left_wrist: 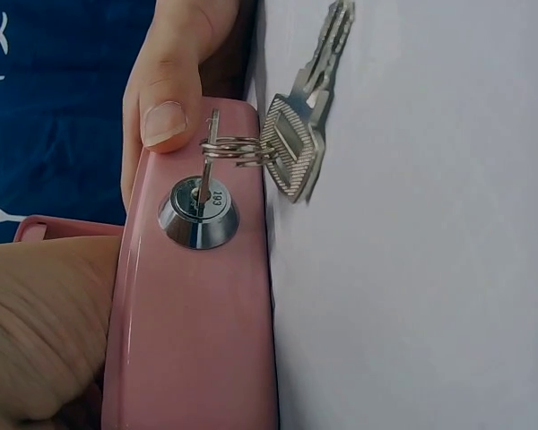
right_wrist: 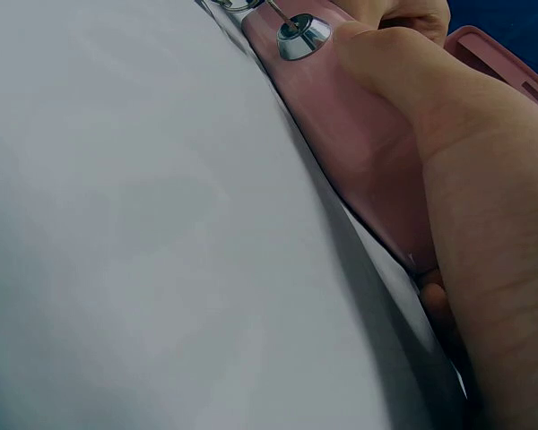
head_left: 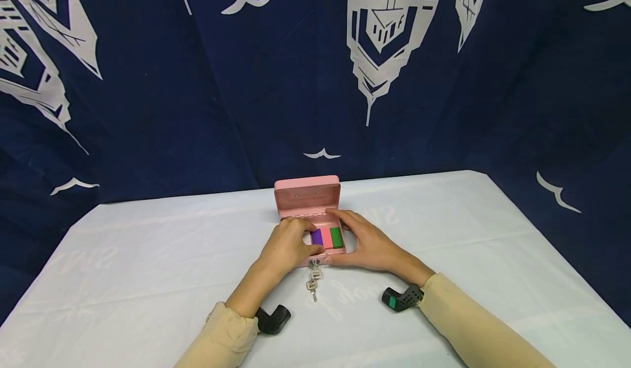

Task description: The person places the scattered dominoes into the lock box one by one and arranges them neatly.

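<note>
A pink metal cash box (head_left: 307, 195) stands on the table with its lid raised. Inside lie a purple block (head_left: 317, 237), a pink block (head_left: 326, 237) and a green block (head_left: 336, 237), side by side. My left hand (head_left: 288, 241) reaches into the box's left part, thumb and finger at the near and far ends of the purple block. My right hand (head_left: 371, 243) grips the box's right side, its thumb on the front wall. In the left wrist view, a key sits in the round lock (left_wrist: 199, 213), and a second key (left_wrist: 293, 148) hangs from it by rings.
A white cloth (head_left: 148, 269) covers the table. Behind it hangs a dark blue curtain (head_left: 276, 83) with white prints. Black wrist cameras, one of them the right camera (head_left: 401, 298), sit below the hands at the beige sleeves (head_left: 473, 318).
</note>
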